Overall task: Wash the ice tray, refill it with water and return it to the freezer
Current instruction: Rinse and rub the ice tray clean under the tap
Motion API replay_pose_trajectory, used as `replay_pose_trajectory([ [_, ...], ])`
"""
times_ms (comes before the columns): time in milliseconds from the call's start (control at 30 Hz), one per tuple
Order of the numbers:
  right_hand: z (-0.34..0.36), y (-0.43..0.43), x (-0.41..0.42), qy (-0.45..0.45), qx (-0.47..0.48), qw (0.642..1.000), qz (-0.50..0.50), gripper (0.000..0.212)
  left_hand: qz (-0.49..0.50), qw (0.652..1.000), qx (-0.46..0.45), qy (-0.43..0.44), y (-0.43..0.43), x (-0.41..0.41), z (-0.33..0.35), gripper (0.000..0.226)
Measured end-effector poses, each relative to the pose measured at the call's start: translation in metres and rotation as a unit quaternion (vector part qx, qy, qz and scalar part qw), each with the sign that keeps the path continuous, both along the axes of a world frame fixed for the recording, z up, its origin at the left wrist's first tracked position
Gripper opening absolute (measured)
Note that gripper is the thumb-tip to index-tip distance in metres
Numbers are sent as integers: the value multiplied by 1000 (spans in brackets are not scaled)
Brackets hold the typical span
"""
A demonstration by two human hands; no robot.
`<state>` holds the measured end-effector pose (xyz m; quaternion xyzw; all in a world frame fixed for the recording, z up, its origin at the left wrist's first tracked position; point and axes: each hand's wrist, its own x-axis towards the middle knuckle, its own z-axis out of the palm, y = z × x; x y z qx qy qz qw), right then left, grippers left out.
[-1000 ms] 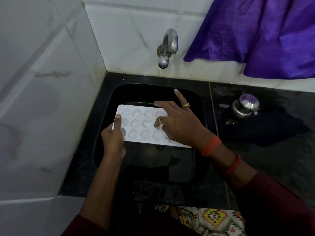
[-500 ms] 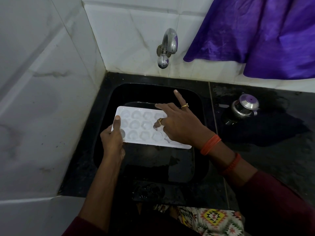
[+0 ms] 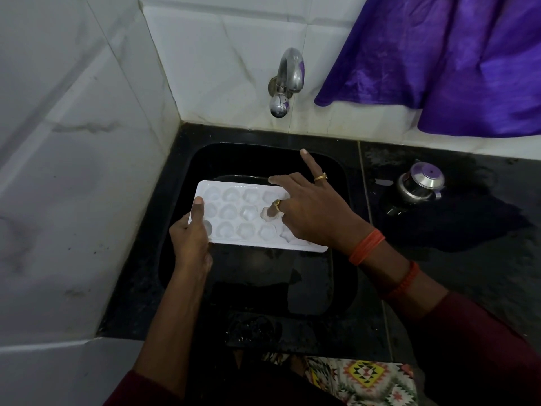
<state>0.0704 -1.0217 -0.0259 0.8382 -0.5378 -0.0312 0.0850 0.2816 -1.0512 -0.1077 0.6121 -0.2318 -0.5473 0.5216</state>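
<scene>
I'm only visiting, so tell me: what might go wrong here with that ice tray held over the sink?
1. The left hand grips the ice tray by one end only, while a finger of the right hand presses down into a cell. The tray might tip or slip into the sink.
2. The counter beside the sink looks wet, so a tray set down there could slide or pick up dirt.

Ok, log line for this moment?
step: wash | left hand: grips left end of white plastic ice tray over black sink | right hand: finger pressed into middle-row cell | steel tap: no stream visible
</scene>
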Motion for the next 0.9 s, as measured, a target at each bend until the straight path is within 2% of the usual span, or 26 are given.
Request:
replay_pose_trajectory([
  [233,-4,2,0,0,13,1000,4,19,3,1000,0,5,0,-1,-3,28],
  [500,5,8,8,-77,9,996,38,23,10,1000,11,4,1,-3,-3,26],
  [767,2,12,13,-28,42,998,48,43,7,1000,13,-3,-1,-3,-1,28],
  [900,1,14,16,-7,55,997,49,36,9,1000,5,-6,-1,-2,-2,28],
])
